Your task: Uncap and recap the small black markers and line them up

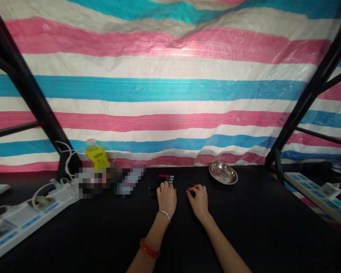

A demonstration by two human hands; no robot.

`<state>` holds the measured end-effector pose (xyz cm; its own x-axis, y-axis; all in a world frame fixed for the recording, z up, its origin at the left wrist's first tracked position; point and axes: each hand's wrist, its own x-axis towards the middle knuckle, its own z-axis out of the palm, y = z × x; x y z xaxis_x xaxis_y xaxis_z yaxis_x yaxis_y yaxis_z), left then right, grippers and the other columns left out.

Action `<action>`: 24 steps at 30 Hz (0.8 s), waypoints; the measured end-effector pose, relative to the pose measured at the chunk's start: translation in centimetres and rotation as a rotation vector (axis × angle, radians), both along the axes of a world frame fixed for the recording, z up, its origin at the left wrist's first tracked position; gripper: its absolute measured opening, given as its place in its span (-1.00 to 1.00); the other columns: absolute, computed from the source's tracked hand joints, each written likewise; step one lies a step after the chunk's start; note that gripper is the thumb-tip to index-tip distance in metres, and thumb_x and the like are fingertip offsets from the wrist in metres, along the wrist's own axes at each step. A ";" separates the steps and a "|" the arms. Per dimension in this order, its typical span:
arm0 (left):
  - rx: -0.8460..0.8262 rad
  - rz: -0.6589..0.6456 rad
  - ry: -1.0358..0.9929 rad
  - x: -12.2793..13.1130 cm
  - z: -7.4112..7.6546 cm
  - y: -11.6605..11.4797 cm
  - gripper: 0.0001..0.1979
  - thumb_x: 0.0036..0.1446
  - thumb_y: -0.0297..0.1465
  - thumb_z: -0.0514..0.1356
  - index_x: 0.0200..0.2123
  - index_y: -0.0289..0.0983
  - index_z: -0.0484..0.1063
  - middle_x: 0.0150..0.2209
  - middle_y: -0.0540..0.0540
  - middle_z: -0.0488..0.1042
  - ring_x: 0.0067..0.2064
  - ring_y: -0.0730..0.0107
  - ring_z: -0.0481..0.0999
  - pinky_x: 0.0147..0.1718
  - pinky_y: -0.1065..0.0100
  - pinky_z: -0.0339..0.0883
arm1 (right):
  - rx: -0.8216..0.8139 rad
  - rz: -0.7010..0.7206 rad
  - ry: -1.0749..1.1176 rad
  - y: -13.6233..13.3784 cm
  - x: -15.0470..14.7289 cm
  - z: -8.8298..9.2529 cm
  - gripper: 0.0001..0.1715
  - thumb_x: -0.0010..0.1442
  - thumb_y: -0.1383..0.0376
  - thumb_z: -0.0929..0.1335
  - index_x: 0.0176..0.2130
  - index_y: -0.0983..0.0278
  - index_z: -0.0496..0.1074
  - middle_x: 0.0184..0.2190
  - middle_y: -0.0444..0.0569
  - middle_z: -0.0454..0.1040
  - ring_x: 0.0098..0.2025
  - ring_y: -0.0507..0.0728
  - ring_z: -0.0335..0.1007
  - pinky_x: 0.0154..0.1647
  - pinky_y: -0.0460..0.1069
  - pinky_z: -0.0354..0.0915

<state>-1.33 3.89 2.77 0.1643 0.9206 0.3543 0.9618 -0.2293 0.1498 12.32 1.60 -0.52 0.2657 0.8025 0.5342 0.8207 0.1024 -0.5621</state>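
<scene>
Near the middle of the black table point(125, 231), my left hand point(167, 198) lies palm down with its fingers stretched over a small row of pen-like sticks. One red stick point(163, 176) with a pale end shows beyond the fingertips, with black sticks point(160, 179) beside it; the hand covers the rest. To the right, my right hand point(199, 201) has thumb and forefinger pinched together on a thin dark piece point(185, 189), too small to name. A small red piece point(192, 184) shows just behind those fingers, partly hidden.
A round steel dish point(223, 173) stands at the back right. Power strips point(31, 216) with plugs and cables run along the left, with another strip point(309, 193) at right. A yellow-labelled bottle point(98, 154) and blurred items sit back left. Black posts point(309, 91) flank a striped sheet point(170, 91).
</scene>
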 end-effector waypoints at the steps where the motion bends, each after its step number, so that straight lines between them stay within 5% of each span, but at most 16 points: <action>1: 0.000 -0.007 -0.002 0.1 0.0 0.0 -0.80 0.16 -0.42 0.03 -0.28 -0.33 0.43 -0.23 -0.18 0.34 -0.11 0.16 0.25 -0.19 0.21 0.08 | 0.002 0.001 -0.001 0.0 0.0 0.0 -0.80 0.11 0.27 0.30 -0.43 0.17 0.53 -0.38 0.05 0.42 -0.24 0.24 0.29 -0.25 0.09 0.23; 15: 0.008 -0.243 -0.240 0.4 0.3 0.0 -0.82 0.23 -0.42 -0.02 -0.33 -0.26 0.36 -0.33 -0.06 0.44 -0.22 0.33 0.38 -0.22 0.29 0.13 | 0.043 0.039 0.115 0.0 0.1 0.0 -0.69 0.21 0.16 0.22 -0.34 0.23 0.48 -0.40 0.03 0.45 -0.31 0.18 0.31 -0.24 0.07 0.23; 21: 0.036 -0.350 -0.286 0.6 -0.2 -0.2 -0.73 0.21 -0.44 0.00 -0.03 -0.24 0.32 -0.24 -0.08 0.47 -0.15 0.32 0.38 -0.17 0.28 0.19 | 0.113 0.165 0.264 0.1 -0.2 -0.2 -0.71 0.20 0.17 0.23 -0.28 0.24 0.48 -0.35 0.03 0.46 -0.26 0.16 0.34 -0.20 0.06 0.28; 24: 0.047 -0.394 -0.271 0.6 -0.4 -0.2 -0.72 0.20 -0.46 0.00 -0.04 -0.22 0.35 -0.24 -0.08 0.48 -0.14 0.31 0.38 -0.16 0.26 0.20 | 0.140 0.252 0.252 0.1 -0.4 0.0 -0.73 0.20 0.23 0.22 -0.25 0.22 0.47 -0.33 0.02 0.49 -0.23 0.16 0.33 -0.18 0.07 0.28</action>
